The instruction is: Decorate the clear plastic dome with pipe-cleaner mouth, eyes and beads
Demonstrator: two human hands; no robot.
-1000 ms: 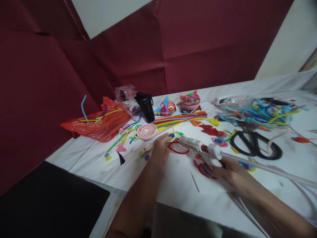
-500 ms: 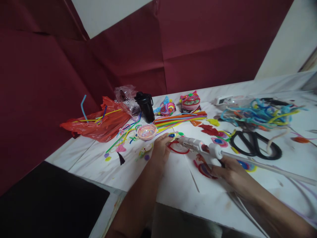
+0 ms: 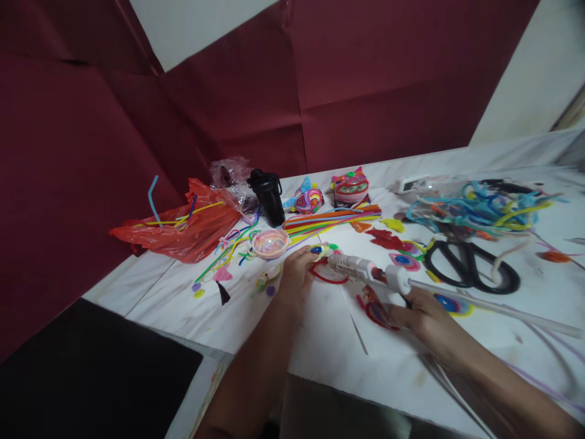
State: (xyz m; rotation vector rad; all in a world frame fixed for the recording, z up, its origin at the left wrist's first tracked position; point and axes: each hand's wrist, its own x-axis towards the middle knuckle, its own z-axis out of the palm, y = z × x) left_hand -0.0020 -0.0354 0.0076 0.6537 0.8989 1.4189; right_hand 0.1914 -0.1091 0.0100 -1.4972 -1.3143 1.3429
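Observation:
My right hand (image 3: 418, 311) is closed round the handle of a white glue gun (image 3: 356, 267), with a long glue stick (image 3: 493, 305) sticking out of its back. The nozzle points left, close to my left hand (image 3: 297, 271). That hand pinches a small colourful piece (image 3: 317, 249) with blue, yellow and green parts. Just below it, a red ring (image 3: 329, 280) shows beside the left fingers. Under the glue gun lies a red and purple curved piece (image 3: 379, 314). A blue and yellow round piece (image 3: 452, 303) sits beyond the right hand.
Black-handled scissors (image 3: 470, 267) and tangled pipe cleaners (image 3: 484, 207) lie at the right. Behind are straight pipe cleaners (image 3: 329, 221), a small bowl (image 3: 270, 244), a black bottle (image 3: 269, 198) and two decorated figures (image 3: 351, 186). A red plastic bag (image 3: 192, 231) lies at the left.
The glue gun has shifted very slightly, its nozzle still by the left fingers. Both hands keep their holds.

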